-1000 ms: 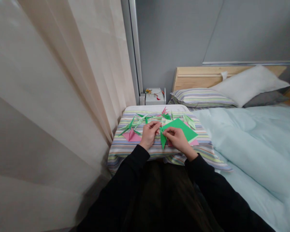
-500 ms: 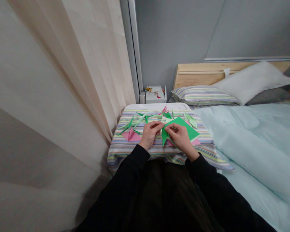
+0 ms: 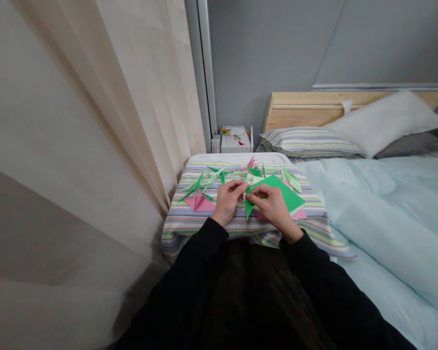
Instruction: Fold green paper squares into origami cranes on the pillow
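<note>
Between my two hands is a green piece of folded origami paper [image 3: 249, 208], one pointed part hanging down. My left hand [image 3: 229, 200] pinches it from the left with thumb and forefinger. From the right, my right hand [image 3: 272, 204] grips it with closed fingers, which hide part of the folds. Behind and beside the right hand lies a flat green paper sheet [image 3: 285, 191], with pink paper [image 3: 301, 214] showing under its edge. A pink folded paper [image 3: 200, 201] rests left of my left hand. Several green and pink folded paper figures [image 3: 213, 178] lie farther back.
A striped cloth [image 3: 190, 224] covers the small white table [image 3: 237, 158]. The beige curtain [image 3: 146, 107] hangs close on the left. To the right is a bed with a pale blue quilt [image 3: 379, 204]; a white nightstand [image 3: 236, 141] stands behind the table.
The camera view has shifted slightly. Both hands stay at the green folded paper, and the right fingers have changed position a little on it.
</note>
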Demonstrator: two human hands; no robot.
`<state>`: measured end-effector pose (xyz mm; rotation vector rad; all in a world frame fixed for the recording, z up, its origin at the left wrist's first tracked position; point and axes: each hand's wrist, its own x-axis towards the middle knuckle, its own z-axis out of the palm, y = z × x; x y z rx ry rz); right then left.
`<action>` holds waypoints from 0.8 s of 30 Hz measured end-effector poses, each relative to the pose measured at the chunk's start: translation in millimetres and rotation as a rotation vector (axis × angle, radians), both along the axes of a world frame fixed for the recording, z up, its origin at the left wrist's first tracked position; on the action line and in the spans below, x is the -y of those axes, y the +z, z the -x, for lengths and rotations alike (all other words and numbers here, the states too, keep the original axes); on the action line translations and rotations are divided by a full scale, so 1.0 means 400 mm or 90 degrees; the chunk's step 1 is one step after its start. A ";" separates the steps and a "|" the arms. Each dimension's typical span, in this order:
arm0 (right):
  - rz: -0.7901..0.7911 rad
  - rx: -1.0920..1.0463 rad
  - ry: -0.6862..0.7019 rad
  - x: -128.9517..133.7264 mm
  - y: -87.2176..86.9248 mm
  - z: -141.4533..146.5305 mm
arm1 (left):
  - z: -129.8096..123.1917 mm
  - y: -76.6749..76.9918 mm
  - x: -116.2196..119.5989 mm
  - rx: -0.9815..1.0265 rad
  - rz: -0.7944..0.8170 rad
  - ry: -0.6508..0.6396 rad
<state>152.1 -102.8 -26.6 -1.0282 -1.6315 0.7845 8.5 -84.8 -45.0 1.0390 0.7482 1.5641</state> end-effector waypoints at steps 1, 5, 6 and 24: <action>0.004 0.005 0.000 0.003 0.005 0.001 | 0.000 -0.001 -0.001 0.002 -0.002 0.005; 0.028 0.020 -0.004 0.016 0.027 0.002 | -0.002 -0.002 0.000 0.012 0.003 0.013; 0.037 0.022 -0.004 0.018 0.032 0.003 | -0.003 -0.001 0.001 0.019 0.009 0.014; 0.189 -0.178 0.000 0.021 0.051 -0.022 | 0.002 0.020 0.004 0.061 0.020 -0.032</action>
